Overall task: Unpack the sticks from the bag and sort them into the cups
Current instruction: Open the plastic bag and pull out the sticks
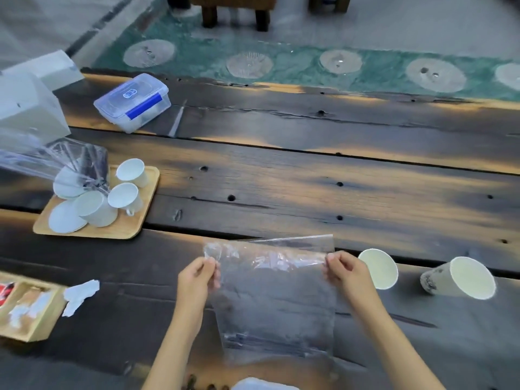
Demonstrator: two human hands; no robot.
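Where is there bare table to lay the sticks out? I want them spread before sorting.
The widest bare stretch is the middle planks, between the clear lidded box, the wooden tray and the two paper cups. It is crowded on the left: small white cups on the tray, torn paper beside it.

Clear bag (274, 302), white cups (380, 268)
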